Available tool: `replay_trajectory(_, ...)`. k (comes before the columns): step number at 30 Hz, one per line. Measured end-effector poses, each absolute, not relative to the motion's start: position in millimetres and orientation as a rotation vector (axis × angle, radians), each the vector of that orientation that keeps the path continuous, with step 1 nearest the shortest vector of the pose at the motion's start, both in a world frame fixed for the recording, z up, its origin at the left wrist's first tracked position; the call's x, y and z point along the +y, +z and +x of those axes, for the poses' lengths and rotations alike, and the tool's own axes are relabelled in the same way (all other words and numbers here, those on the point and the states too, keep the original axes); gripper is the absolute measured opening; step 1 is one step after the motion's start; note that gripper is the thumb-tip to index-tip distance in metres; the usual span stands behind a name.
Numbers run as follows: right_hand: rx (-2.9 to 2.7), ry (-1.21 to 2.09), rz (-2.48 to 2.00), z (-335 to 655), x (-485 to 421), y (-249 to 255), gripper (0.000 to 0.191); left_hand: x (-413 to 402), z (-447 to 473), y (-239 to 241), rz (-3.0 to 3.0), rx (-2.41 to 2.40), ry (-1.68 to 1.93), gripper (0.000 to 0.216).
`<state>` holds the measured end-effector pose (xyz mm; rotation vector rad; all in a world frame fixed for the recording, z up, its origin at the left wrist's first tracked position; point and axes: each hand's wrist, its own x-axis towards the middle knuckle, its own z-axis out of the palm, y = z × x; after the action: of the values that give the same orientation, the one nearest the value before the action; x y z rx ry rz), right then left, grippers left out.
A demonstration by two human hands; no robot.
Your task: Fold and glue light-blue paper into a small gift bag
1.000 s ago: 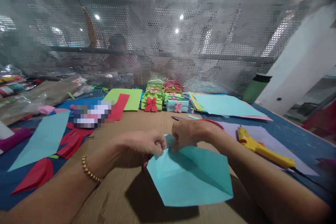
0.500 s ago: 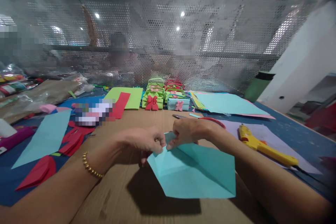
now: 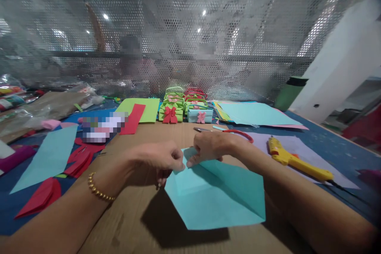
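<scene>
A turquoise sheet of paper [image 3: 214,202], creased and partly folded, is held just above the brown cardboard [image 3: 127,222], on which it casts a shadow. My left hand [image 3: 166,158] pinches its far left corner between thumb and finger; a gold bead bracelet circles that wrist. Close beside it, my right hand [image 3: 208,147] grips the far edge, thumb on top of the paper. The other fingers of the right hand are mostly out of sight. Behind the right hand lie red-handled scissors [image 3: 238,133], partly covered by it.
Small paper handbags [image 3: 171,113] with bows stand in rows at the back. A yellow glue gun [image 3: 297,162] rests on a pale sheet to the right. Stacked coloured paper [image 3: 256,113] and a green cup [image 3: 290,93] lie beyond. Red paper pieces [image 3: 44,196] are scattered left.
Both hands keep their pinch on the turquoise paper, which has tilted slightly. The whole view has shifted a little, so things appear slightly further left.
</scene>
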<state>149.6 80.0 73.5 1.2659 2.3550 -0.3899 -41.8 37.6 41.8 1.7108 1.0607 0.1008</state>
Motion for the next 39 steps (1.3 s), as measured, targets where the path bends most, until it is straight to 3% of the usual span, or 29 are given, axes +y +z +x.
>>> replay_trajectory(4,2.363,-0.442,1.276,151,80,74,0.06,43,-46,50,1.665,0.931,-0.07,0.027)
replay_trajectory(10,2.348,-0.412,1.304,155,85,69,0.054,39,-59,48,1.846,0.966,0.01,0.005)
replay_trajectory(15,2.348,-0.433,1.258,157,89,67,0.053,31,-60,38,2.18,0.998,0.154,0.009)
replay_trajectory(24,2.359,-0.49,1.172,159,94,68,0.05,28,-59,49,2.347,0.968,0.108,0.011)
replay_trajectory(33,2.402,-0.353,1.095,156,85,79,0.049,23,-53,50,2.426,1.099,0.026,0.021)
replay_trajectory(39,2.605,-0.126,1.1,152,67,94,0.036,22,-54,53,2.405,1.095,-0.003,0.022)
